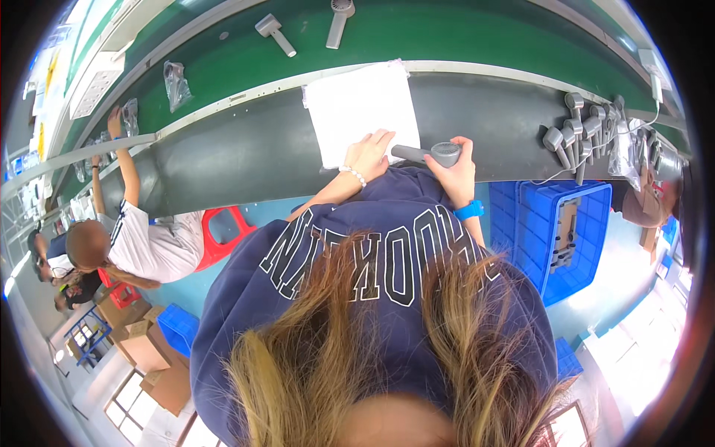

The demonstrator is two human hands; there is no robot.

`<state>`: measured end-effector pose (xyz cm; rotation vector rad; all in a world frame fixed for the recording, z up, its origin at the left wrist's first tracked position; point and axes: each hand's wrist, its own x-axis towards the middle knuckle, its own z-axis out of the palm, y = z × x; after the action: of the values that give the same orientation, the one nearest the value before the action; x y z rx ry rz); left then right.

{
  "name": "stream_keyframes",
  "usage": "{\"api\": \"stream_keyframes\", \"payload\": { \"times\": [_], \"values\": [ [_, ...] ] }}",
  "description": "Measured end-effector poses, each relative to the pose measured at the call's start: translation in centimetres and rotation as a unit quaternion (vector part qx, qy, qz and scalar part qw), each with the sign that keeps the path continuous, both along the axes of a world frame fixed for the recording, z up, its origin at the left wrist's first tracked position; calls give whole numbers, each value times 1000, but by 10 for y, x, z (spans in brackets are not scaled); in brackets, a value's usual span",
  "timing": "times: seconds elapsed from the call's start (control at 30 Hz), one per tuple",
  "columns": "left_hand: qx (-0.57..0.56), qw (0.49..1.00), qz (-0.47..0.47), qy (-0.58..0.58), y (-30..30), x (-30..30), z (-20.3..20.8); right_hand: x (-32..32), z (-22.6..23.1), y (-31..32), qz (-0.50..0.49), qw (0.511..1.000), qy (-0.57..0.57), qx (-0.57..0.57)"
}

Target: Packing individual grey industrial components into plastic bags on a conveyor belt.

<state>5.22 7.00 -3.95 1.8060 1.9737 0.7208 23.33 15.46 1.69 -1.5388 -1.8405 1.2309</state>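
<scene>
A grey handheld fan (445, 154) with a round slotted head is in my right hand (459, 170), whose fingers and thumb wrap round the head. Its handle (408, 153) points left. My left hand (369, 155) rests at the lower edge of a stack of white sheets or bags (361, 108), close to the handle's end. Its fingers are stretched out and slightly bent, and nothing shows in them. The stack lies on the dark worktop (246, 149) and has a clear plastic edge.
Several grey fans (573, 134) lie at the worktop's right, near a white cable (657, 112). Two fans (275, 35) and a bagged item (176, 86) lie on the green belt (447, 41). Blue crates (514, 223) stand at the right. A co-worker (149, 246) sits left.
</scene>
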Motion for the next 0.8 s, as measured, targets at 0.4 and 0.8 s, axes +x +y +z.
{"api": "stream_keyframes", "payload": {
  "times": [0.4, 0.8],
  "values": [
    [-80, 908, -47, -408, 8, -11, 37, -22, -3, -4, 25, 887, 272, -373],
    [-84, 823, -48, -560, 4, -22, 48, -45, 19, -12, 129, 988, -60, 51]
  ]
}}
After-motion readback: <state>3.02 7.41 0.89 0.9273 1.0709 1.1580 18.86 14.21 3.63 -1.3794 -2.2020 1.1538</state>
